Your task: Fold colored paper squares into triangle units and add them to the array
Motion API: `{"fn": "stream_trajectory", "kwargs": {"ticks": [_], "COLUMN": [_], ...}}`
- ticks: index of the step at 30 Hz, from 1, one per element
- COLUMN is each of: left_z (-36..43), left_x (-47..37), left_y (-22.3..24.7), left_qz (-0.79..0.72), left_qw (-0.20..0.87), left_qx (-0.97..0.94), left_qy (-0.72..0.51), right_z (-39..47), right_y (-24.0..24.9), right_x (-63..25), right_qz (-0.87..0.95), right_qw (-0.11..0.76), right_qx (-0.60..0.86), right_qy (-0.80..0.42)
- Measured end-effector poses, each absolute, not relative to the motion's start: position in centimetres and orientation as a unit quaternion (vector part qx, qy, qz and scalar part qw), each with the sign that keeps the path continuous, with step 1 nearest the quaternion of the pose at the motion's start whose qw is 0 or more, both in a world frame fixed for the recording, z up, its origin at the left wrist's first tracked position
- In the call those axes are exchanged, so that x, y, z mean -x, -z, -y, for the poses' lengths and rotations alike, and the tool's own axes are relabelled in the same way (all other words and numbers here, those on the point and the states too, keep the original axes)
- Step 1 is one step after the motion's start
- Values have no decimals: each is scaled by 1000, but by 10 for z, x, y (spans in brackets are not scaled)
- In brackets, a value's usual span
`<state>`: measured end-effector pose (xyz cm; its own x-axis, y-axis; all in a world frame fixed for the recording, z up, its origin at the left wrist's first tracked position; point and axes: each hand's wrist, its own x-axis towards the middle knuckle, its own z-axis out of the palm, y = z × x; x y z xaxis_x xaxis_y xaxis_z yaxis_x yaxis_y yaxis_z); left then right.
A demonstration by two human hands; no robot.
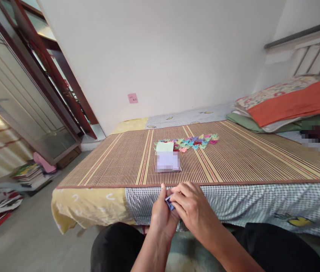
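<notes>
Between my two hands is a small folded piece of purple paper, held just in front of the bed's near edge. My left hand is closed round its left side and underside, thumb pointing up. The fingers of my right hand press on the paper from the right and partly cover it. Beyond them on the mat lies a stack of paper, its top blurred out, with a pale green sheet behind it. A row of small folded paper pieces in many colours spreads to the right.
A striped woven mat covers the bed, over a patterned sheet hanging down in front. Folded bedding is piled at the right. On the floor at left are stacked books. My knees are below the bed edge.
</notes>
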<state>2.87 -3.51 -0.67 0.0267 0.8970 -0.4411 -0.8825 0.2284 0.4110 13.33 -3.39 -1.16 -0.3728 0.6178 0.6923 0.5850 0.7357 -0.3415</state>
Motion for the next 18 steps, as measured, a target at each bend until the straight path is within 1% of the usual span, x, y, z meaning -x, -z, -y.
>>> {"fn": "stream_trajectory", "kwargs": {"ticks": [10, 18], "left_z": [33, 34], "left_x": [-28, -35], "left_y": [24, 37], "left_qz": [-298, -330], "left_qw": [708, 687], "left_qx": [-52, -70], "left_qy": [-638, -643], "right_z": [33, 36], "right_y": [13, 17], "right_x": [-131, -125], "right_qz": [828, 816], "right_qw": [407, 384], "right_qx": [385, 432], "right_qy": [10, 22]}}
